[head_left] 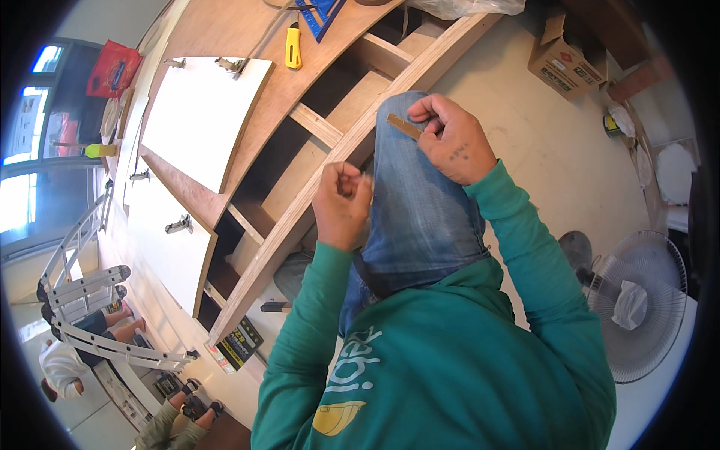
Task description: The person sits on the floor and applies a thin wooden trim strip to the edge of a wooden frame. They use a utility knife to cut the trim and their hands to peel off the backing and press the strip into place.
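Observation:
My right hand [453, 142] is closed on a short, flat brown strip [405, 126], pinched near one end above my raised knee in blue jeans [420, 195]. The strip's free end points to the upper left. To the left, my left hand [342, 206] has its fingers curled in beside the long front edge of a wooden cabinet frame [322, 172]. Whatever those fingers may hold is hidden. The frame has several open compartments divided by wooden cross pieces.
Two white panels [202, 112] with metal hinges lie on the frame's left side. A yellow utility knife [293, 48] and blue triangular square [322, 16] lie at its far end. A ladder [82, 292] and two people are at left; a cardboard box [568, 60] and fan [637, 307] at right.

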A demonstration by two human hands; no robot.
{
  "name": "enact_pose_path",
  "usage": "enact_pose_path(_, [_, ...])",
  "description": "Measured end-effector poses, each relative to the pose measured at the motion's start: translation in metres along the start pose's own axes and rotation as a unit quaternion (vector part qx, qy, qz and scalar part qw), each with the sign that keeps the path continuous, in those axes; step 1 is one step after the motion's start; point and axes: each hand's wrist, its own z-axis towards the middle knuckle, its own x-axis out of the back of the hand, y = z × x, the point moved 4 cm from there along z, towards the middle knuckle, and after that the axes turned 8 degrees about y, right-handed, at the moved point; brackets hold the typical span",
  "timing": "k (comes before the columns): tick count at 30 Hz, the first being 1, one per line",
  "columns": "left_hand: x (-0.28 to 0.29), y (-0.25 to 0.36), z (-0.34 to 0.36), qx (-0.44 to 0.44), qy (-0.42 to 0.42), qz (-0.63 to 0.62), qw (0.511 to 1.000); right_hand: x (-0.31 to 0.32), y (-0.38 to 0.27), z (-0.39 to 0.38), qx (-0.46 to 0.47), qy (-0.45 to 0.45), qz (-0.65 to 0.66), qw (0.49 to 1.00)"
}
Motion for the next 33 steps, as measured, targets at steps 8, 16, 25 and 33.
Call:
enact_pose_path(8, [-0.01,0.009,0.0,-0.027,0.003,0.047,0.999,0.009,0.008,-0.017,0.034,0.057,0.027,0.997])
enact_pose_path(16, [-0.06,0.069,0.049,0.095,-0.14,-0.109,0.98,0.013,0.002,-0.023,0.06,0.101,0.04,0.992])
enact_pose_path(25, [-0.058,0.075,0.019,0.076,-0.109,-0.219,0.967,0.009,-0.009,-0.03,0.088,0.133,0.008,0.987])
enact_pose_path(33, [-0.058,0.064,0.003,-0.015,-0.074,-0.213,0.974,0.009,-0.007,-0.031,0.095,0.087,-0.002,0.992])
